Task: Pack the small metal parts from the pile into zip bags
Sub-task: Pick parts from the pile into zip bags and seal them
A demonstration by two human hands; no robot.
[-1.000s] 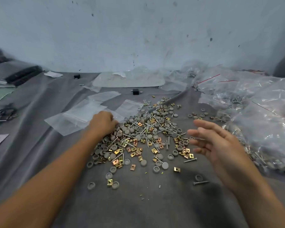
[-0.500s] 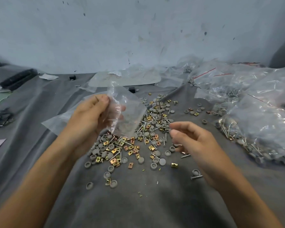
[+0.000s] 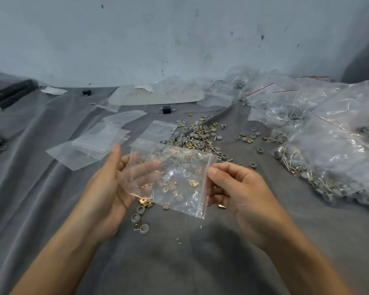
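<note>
Head view: right hand (image 3: 241, 188) pinches the clear plastic zip bag (image 3: 179, 184) by its red edge at mid-frame; left hand (image 3: 107, 188) lies flat behind it.

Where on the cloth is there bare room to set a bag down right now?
Bare grey cloth lies nearest the camera, between the left forearm and right forearm, below the few stray parts. Another free patch sits left of that left forearm, short of the empty bags. Crowded: the pile at centre and the filled bags along the right.
</note>
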